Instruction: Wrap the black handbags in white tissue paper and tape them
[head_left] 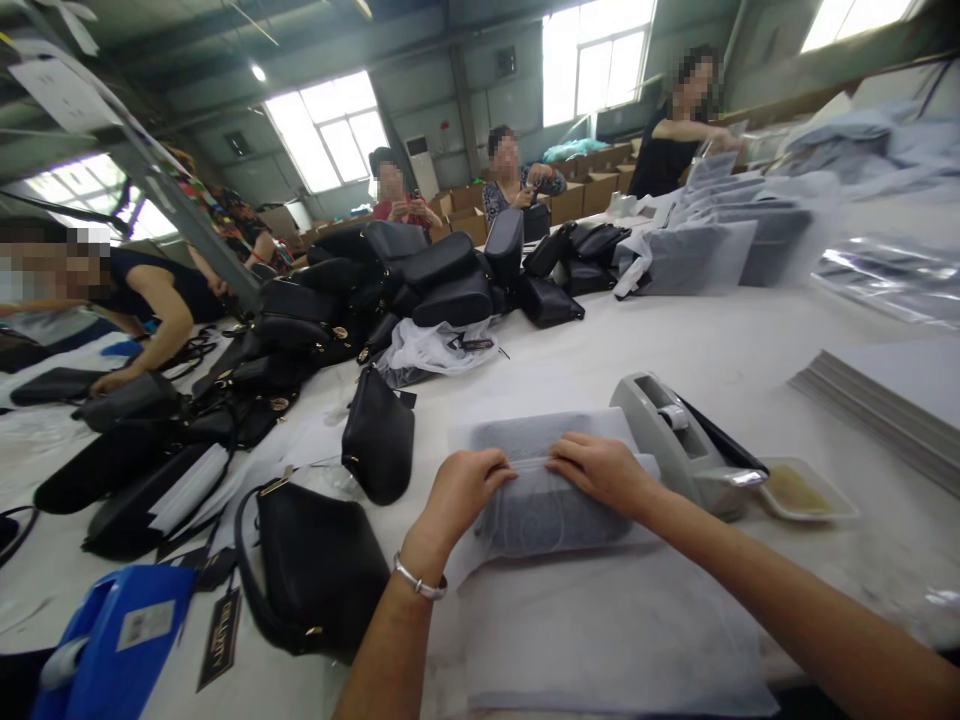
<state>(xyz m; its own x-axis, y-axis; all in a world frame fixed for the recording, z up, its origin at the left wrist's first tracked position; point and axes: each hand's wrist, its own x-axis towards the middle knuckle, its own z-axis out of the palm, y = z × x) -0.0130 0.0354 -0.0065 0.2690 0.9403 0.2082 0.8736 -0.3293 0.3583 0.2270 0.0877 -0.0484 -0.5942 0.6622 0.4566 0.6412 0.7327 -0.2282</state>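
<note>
Dark item (555,525) in translucent wrap (536,465), lying on white table (697,335), left hand (466,490) and right hand (606,472) pinching the wrap's edge across the top, grey tape dispenser (667,435) just beside at right, black handbag (319,565) near at left.

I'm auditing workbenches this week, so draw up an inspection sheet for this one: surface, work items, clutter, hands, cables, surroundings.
Surface: long white table, heavily loaded at left.
Work items: dark bundle in translucent white wrapping; flat translucent white sheet nearer the wearer.
Clutter: heaped black handbags; blue plastic tape dispenser at lower left; grey plastic tape dispenser and shallow white tray right of the bundle.
Hands: left hand, wearing a silver bracelet at the wrist, and right hand both grip the wrapping.
Cables: nothing seen for certain.
Surroundings: several co-workers; brown cardboard boxes and bright windows behind.
</note>
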